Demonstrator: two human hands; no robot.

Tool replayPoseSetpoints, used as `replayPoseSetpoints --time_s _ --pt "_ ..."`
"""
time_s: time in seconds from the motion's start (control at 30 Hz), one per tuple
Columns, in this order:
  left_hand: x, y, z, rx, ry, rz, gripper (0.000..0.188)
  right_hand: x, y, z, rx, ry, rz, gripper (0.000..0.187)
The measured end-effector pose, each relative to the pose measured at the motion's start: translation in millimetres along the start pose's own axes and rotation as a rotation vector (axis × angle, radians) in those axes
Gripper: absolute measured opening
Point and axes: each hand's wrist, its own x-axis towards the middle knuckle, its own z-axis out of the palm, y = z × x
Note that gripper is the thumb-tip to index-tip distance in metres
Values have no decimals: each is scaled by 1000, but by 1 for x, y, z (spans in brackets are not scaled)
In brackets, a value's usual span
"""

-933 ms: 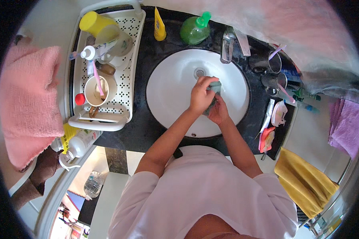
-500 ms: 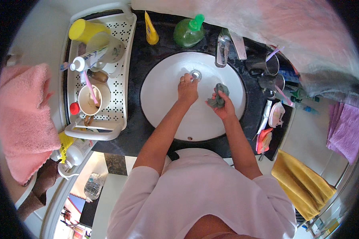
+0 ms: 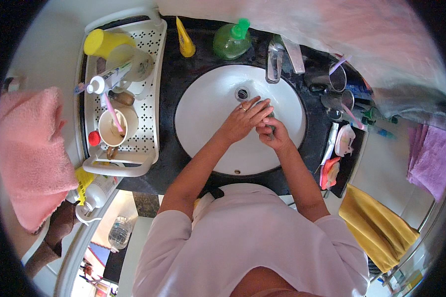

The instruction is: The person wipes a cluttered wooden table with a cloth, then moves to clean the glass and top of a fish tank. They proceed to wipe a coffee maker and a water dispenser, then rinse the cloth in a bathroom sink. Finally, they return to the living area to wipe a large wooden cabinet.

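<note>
Both hands meet over the white oval sink (image 3: 203, 143), right of its middle. My right hand (image 3: 276, 134) is closed around a crumpled grey-green cloth (image 3: 271, 127), which is mostly hidden between the two hands. My left hand (image 3: 240, 121), with a ring on one finger, lies across the top of it, fingers stretched out and touching the right fingers. Beyond the left hand is the round drain (image 3: 242, 93), dark inside. A chrome faucet (image 3: 274, 64) stands at the sink's far right edge, with no water visibly flowing.
A white perforated basket (image 3: 151, 104) with cups and a toothpaste tube stands left. Behind the sink are a yellow tube (image 3: 185, 42) and a green pump bottle (image 3: 233, 42). Dark cups (image 3: 338, 78) with toothbrushes stand right. A yellow towel (image 3: 376, 225) hangs lower right.
My left hand has left the drain and moved right onto my right hand and the cloth. The drain opening, partly covered before, now shows dark. My right hand stays nearly in place.
</note>
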Motion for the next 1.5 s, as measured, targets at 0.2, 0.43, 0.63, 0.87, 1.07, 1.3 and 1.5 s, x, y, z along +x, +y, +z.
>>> replayPoseSetpoints --time_s 0.2,0.43,0.63,0.87,1.07,1.3,1.5 --pt "7 18 -27 -18 -17 205 59 -10 -13 19 -277 -287 302 19" --pt "6 30 -43 237 10 338 55 -33 -12 39 -515 -272 484 27" --pt "12 25 -63 276 -35 540 31 -56 8 83 -648 -164 428 22" --pt "19 31 -79 330 -306 286 16 -49 5 84 -940 61 214 15" --pt "28 42 -71 453 -350 -72 5 -22 -10 73 -2264 93 -626 17" --pt "40 63 -69 109 -327 -538 22 -35 -28 121 -2690 311 -606 18" --pt "33 48 -51 -663 -295 -823 14 -48 -38 146 -2761 57 -921 10"
